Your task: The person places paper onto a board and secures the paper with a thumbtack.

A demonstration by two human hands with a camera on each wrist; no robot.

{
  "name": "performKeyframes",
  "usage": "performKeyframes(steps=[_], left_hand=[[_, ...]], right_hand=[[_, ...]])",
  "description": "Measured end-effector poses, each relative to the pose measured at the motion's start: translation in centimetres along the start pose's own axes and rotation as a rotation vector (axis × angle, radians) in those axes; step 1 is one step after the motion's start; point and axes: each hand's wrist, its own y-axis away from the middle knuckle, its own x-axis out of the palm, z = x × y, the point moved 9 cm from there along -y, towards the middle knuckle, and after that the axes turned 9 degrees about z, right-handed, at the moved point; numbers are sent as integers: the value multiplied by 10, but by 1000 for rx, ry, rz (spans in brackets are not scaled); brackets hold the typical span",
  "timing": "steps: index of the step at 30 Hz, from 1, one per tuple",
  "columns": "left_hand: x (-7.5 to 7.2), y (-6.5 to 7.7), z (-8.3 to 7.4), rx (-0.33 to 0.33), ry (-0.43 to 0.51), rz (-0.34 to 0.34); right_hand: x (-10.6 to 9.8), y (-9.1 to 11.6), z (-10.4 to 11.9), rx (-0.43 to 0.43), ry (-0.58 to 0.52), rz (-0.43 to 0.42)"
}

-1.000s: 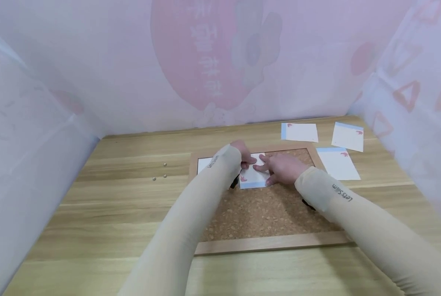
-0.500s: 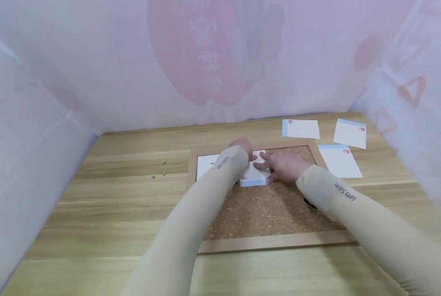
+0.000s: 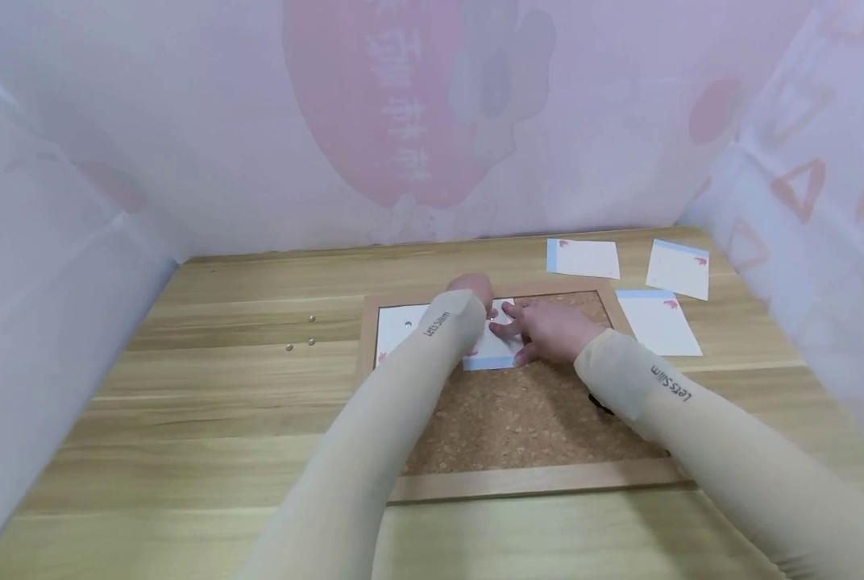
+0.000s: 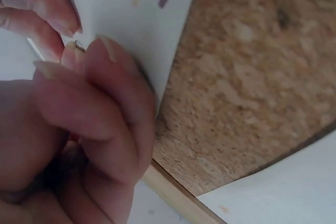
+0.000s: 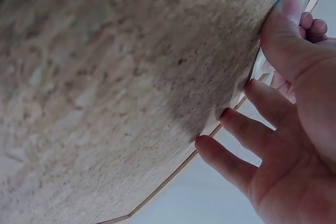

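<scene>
Note card [image 3: 492, 348] is lying on the cork board [image 3: 519, 419], at its far edge, just right of a second card [image 3: 397, 330] already sitting on the cork with one pin in it. Left hand [image 3: 473, 292] is pinching a small pin [image 4: 79, 45] against the card's top, fingers curled tight on it. Right hand [image 3: 548, 330] is resting flat on the card, fingers straight and spread, pressing it down. Three more cards [image 3: 584, 258] [image 3: 679, 269] [image 3: 658, 322] are lying loose on the worktop [image 3: 207, 403] right of the board. Three spare pins [image 3: 301, 338] are sitting well apart to the left. Total: five cards, one board.
</scene>
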Motion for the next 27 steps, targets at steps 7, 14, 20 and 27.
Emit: performKeyframes(steps=[7,14,20,27], left_hand=[[0,-10,-4,8,-13,4],[0,-10,0,20,31,12],[1,-7,6,9,152,9],[5,-19,5,47,44,19]], right_hand=[[1,0,-4,-28,8,-7],[3,-3,-11,-59,-10,-29],[-6,11,-29,-80,-72,-71],[-43,63,-84,143,-105,-226]])
